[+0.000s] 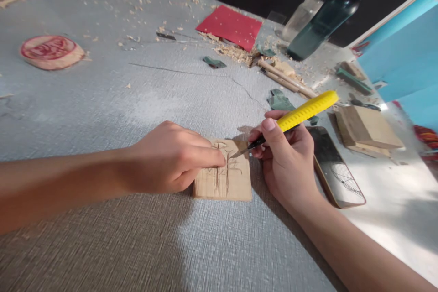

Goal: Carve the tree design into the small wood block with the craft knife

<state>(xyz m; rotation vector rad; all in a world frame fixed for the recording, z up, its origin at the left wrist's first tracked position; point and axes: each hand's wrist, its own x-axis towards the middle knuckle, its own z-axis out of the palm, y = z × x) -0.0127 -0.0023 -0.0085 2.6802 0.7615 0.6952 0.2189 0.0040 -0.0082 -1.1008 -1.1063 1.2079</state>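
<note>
A small square wooden block [230,181] with pencil lines and carved grooves lies flat on the grey textured table [143,96]. My left hand [171,157] rests on its left part, fingers curled and pressing down on it. My right hand [285,157] grips a yellow-handled carving knife [304,112] like a pen. The knife's blade tip touches the block's upper edge, just right of my left fingertips.
A phone [337,169] lies right of my right hand, with wooden blocks [366,127] beyond it. Farther back are wooden-handled tools [287,80], shavings, a red sheet [232,25], a dark bottle [325,23] and a glass [301,18]. A red-stamped wooden disc [51,51] sits far left.
</note>
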